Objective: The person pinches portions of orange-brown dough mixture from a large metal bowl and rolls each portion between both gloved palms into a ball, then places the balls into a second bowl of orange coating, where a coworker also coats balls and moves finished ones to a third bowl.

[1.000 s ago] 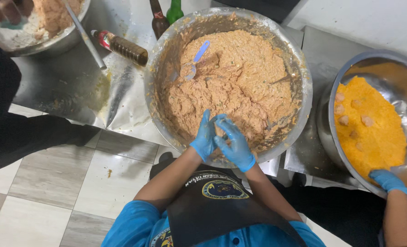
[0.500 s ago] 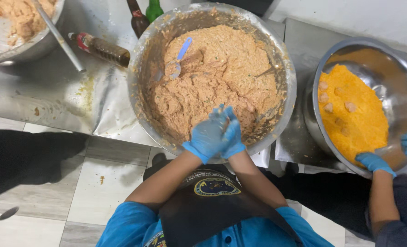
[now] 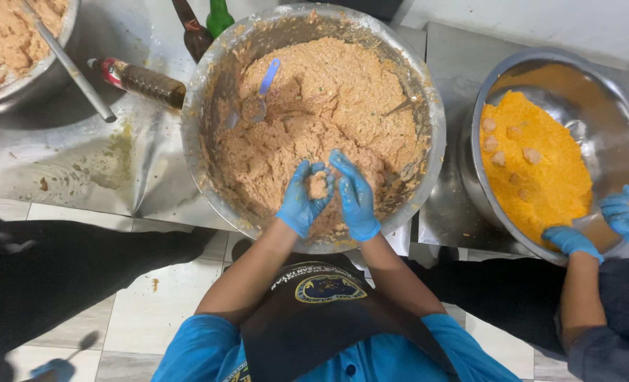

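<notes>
Over the large steel mixing bowl (image 3: 208, 92), the left hand (image 3: 302, 200) cups one lump of tan mixture (image 3: 319, 185), fingers curled around it; the right hand (image 3: 355, 197) presses alongside with fingers flat, apparently shaping it. One blue-handled spoon (image 3: 261, 92) rests in the mass. Three steel bowls sit on the surface (image 3: 67, 163); five coated balls (image 3: 507, 145) lie in the orange crumbs (image 3: 541, 184).

Both the left hand (image 3: 302, 203) and the right hand (image 3: 355, 198) wear thin blue gloves of smooth, slightly shiny rubbery material. The lump of mixture (image 3: 318, 185) between them is coarse, moist and matt, like the grainy orange-brown paste filling the large metal bowl (image 3: 208, 85), whose rim is dull and smeared. A spoon (image 3: 260, 92) with a glossy blue plastic handle lies in the paste. The second metal bowl (image 3: 612, 92) is polished and reflective, holding dry, crumbly orange crumbs (image 3: 541, 191). The tabletop (image 3: 81, 163) is brushed sheet metal, stained. The brown bottle (image 3: 145, 81) looks glossy.
</notes>
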The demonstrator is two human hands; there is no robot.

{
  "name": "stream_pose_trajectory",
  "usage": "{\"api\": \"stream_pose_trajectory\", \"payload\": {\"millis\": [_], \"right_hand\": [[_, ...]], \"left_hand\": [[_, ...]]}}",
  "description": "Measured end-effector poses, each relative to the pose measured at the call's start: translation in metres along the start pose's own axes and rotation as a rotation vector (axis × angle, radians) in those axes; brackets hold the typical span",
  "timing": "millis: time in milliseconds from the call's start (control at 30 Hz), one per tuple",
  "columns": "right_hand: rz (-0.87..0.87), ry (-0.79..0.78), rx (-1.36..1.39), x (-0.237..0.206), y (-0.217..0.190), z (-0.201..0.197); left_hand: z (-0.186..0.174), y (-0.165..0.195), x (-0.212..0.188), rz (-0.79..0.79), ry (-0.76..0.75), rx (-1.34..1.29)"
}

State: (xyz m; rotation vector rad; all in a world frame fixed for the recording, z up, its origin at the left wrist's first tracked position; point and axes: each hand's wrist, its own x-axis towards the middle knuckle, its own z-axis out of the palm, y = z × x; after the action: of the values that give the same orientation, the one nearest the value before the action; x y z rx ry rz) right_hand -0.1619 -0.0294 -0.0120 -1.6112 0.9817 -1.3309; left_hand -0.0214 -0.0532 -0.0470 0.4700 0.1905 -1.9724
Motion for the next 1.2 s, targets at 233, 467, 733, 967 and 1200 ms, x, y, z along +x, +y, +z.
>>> {"api": "stream_pose_trajectory", "payload": {"millis": [233,467,733,967,1200], "right_hand": [[-0.259,-0.099,-0.382,-0.011,-0.003,-0.009],[0.036,0.006,-0.307,-0.018,0.004,-0.024],[0.231,0.144,0.161,-0.035,0.008,-0.052],[0.275,0.221,0.293,-0.046,0.008,-0.068],[0.255,0.207,0.347,-0.050,0.007,-0.070]], "left_hand": [[0.010,-0.017,0.001,0.015,-0.007,-0.085],[0.018,-0.038,-0.014,-0.116,-0.069,-0.031],[-0.022,-0.060,-0.004,-0.128,-0.031,0.320],[-0.001,-0.066,-0.030,0.161,-0.033,0.959],[0.003,-0.065,-0.036,0.383,-0.151,1.240]]}}
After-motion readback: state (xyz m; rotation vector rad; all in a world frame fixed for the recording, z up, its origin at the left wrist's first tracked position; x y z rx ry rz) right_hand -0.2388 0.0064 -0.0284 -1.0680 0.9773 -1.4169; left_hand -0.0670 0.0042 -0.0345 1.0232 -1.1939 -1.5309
